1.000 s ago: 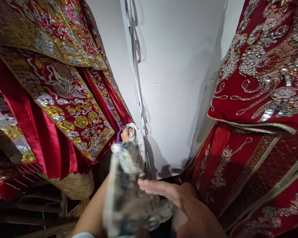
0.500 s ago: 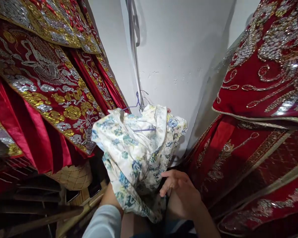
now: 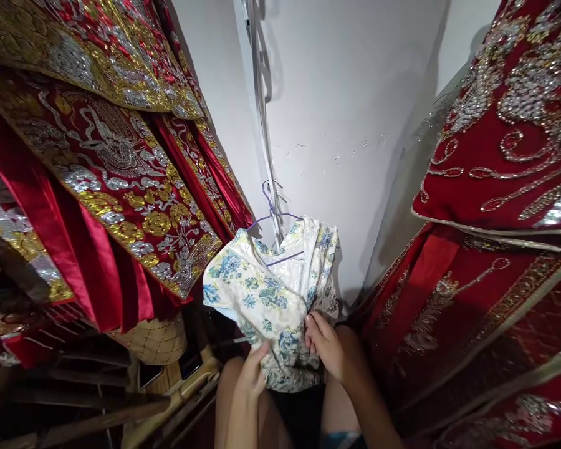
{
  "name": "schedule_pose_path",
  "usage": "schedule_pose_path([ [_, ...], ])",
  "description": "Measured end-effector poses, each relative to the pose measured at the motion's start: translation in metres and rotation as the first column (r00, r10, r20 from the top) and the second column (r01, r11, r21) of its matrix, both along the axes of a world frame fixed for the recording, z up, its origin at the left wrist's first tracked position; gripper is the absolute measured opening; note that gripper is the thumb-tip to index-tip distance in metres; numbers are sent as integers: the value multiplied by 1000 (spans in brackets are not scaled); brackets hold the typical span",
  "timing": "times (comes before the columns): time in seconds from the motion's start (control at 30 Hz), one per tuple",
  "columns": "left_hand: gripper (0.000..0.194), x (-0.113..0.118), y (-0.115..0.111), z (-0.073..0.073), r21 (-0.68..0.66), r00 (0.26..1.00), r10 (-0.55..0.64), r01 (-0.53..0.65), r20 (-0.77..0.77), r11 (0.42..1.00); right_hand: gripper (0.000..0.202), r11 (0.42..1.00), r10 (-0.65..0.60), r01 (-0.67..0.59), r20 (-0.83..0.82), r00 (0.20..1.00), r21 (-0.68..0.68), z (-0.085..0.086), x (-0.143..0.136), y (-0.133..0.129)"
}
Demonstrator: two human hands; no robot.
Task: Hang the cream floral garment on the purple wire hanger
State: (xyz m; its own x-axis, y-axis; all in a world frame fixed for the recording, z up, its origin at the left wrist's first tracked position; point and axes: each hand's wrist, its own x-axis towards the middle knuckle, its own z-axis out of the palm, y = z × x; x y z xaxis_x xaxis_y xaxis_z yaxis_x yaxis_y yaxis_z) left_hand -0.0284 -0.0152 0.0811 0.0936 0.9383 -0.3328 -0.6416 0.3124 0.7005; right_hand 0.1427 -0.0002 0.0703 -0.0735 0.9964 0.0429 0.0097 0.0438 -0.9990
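Note:
A white floral top [image 3: 259, 296] with blue and green flowers hangs from a purple hanger [image 3: 260, 218], its front panels crossed over in a V. My left hand [image 3: 252, 374] is closed on the lower left side of the top, thumb uppermost. On the right, my right hand [image 3: 326, 343] pinches the cloth near the front overlap, at about waist height. The fingertips of both hands are partly hidden in the folds. My knees lie just beneath the top's hem.
A metal pole [image 3: 262, 118] runs down the white wall [image 3: 341, 93] to the hanger. Red garments with gold and silver sequins [image 3: 154, 218] hang on the left, above a woven basket [image 3: 156, 340] and a bamboo frame [image 3: 187, 390]. More beaded red garments [image 3: 486, 181] hang at right.
My left hand has come out from inside the top and now grips its left side. My right hand has closed on the front. The loose front panels now lie crossed and flatter.

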Motion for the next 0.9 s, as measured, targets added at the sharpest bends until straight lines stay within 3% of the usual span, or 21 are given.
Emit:
schedule_pose_path([
  [0.1,49,3,2,1,35,994,-1,5,-106,999,42,999,48,-46,-56,997,28,10,-5,6],
  [0.2,45,4,12,-4,135,937,236,-207,-259,969,40,999,40,-37,-96,995,26,26,-5,2],
  [0.27,46,4,17,-12,261,753,515,-444,-410,857,39,1000,-8,9,-91,996,15,35,-3,-4],
  [0.33,50,5,16,-20,448,462,730,-582,-503,678,37,999,-47,47,-62,997,-9,42,-1,-10],
  [0.4,50,11,9,-27,642,244,817,-517,-522,566,33,999,-37,36,-30,999,-12,45,-2,-15],
  [0.43,47,17,4,-29,712,194,826,-428,-530,557,31,1000,-14,14,-18,1000,-2,45,-3,-17],
  [0.5,39,30,-5,-32,763,221,790,-209,-572,611,27,998,49,-49,-15,999,31,45,-7,-20],
  [0.57,27,43,-11,-33,721,348,693,-66,-631,690,22,993,108,-107,-29,994,49,44,-12,-21],
  [0.67,12,53,-12,-32,634,521,530,29,-669,773,19,988,153,-152,-56,987,37,41,-15,-20],
  [0.77,21,51,-8,-30,601,554,457,100,-696,793,26,991,133,-133,-85,987,12,43,-11,-14],
  [0.9,21,47,-6,-33,587,533,418,192,-735,787,31,998,62,-60,-132,989,16,54,-4,1],
])
